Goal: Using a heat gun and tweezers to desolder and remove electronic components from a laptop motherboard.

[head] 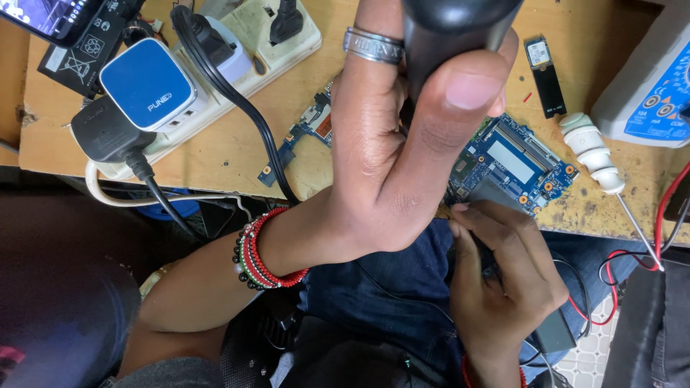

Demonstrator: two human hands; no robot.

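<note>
Nearest the lens, at top centre of the frame, a black cylindrical tool handle (453,29) is clamped in the left hand (392,151), thumb pressed up its front and fingers wrapped behind; its working end runs out of the top edge and cannot be seen. That hand carries a silver ring (372,44) on one finger and a band of red, black and white beaded bracelets (262,251) at the wrist. Below and right of centre, the right hand (503,276) is curled with its fingertips (460,210) touching the near edge of a blue circuit board (517,169), which lies flat on the worn wooden bench (237,154) at centre right, partly hidden behind the left hand; whether those fingers pinch anything small cannot be told. The two hands are apart, the left above the right. A second, smaller blue board piece (305,133) shows left of the left hand. At upper left sits a cream power strip (266,39) carrying a blue-and-white charger (147,82), a black adapter (108,133) and a black cable (244,108). At right lie a white-handled screwdriver (596,154), a narrow black memory module (545,75), a multimeter (650,79) with a blue face, and red test leads (665,208).
</note>
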